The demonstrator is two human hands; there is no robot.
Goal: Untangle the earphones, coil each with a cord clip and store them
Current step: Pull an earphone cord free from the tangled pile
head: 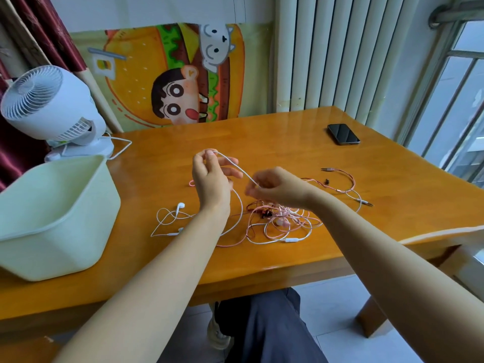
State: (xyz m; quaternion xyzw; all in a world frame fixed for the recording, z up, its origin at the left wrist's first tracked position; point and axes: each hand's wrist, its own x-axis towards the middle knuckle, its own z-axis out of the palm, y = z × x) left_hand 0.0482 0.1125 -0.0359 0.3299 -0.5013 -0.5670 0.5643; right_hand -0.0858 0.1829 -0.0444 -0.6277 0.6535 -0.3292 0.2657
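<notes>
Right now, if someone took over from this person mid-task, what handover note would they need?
Left hand: pinches the white earphone cable, raised.
Right hand: pinches the same cable lower down.
White earbuds lie on the table; the pink and red tangle lies below the right hand; the bin stands at left.
Done: white cable partly drawn out.
Left: finish untangling, coil, clip, store all.

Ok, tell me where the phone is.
Head view: the phone lies at the far right of the table, near the window, beyond the pink cables.
</notes>
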